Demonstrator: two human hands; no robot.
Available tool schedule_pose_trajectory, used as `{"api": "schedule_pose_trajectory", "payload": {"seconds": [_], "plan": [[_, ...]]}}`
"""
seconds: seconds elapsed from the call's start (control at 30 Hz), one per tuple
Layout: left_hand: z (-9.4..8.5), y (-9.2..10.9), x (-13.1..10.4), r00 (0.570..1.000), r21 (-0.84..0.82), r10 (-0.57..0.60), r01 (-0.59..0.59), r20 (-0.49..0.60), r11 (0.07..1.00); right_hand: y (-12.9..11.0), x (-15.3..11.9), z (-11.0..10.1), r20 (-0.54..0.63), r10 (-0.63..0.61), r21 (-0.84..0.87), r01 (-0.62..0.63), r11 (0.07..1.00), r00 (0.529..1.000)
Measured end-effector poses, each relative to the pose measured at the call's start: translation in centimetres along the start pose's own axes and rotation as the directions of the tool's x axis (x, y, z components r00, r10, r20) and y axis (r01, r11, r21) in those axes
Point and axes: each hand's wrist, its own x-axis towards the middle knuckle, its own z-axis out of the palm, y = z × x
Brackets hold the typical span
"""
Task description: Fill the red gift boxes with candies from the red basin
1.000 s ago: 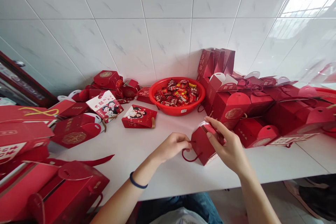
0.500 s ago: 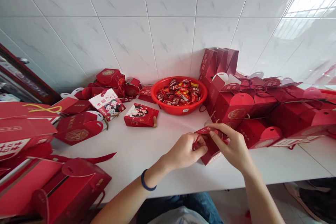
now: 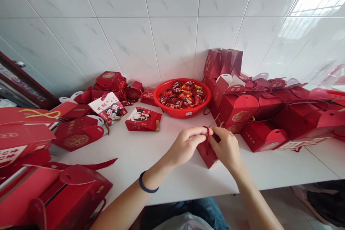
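A small red gift box stands on the white table in front of me, partly covered by my hands. Above its top, my left hand pinches a red cord, which loops over the fingertips. My right hand is closed at the box's top right edge, its fingertips close to the left ones. Whether those right fingers grip the cord or the box's edge is hidden behind the hand.
A red plastic basin of wrapped candies stands against the tiled wall. Stacked red boxes fill the right side. More boxes lie on the left, with a photo-printed box nearer the middle. A large red box sits front left.
My left hand has risen from the box's opening and now pulls the red cord up above it. The right hand has curled in and shifted slightly left. The box top now looks closed.
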Motion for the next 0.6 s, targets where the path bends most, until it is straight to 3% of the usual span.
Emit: {"api": "schedule_pose_trajectory", "payload": {"seconds": [0.13, 0.27, 0.43, 0.6], "plan": [[0.6, -1.3, 0.4, 0.972, 0.315, 0.228, -0.202, -0.049, 0.927, -0.2, 0.0, -0.3, 0.034, 0.064, 0.132, -0.068, 0.989, 0.997], [1.2, -2.2, 1.3, 0.953, 0.382, 0.302, -0.267, -0.034, 0.885, -0.6, -0.2, -1.6, 0.092, 0.028, 0.299, -0.055, 0.953, 0.995], [1.5, -2.6, 1.8, 0.952, 0.373, 0.306, -0.285, 0.003, 0.883, -0.4, -0.5, -2.0, 0.103, -0.011, 0.361, -0.027, 0.932, 0.995], [1.4, -3.1, 1.7, 0.970, 0.473, 0.244, -0.208, -0.015, 0.856, -0.3, -0.7, -0.9, 0.026, -0.038, 0.234, 0.031, 0.972, 0.999]]}}
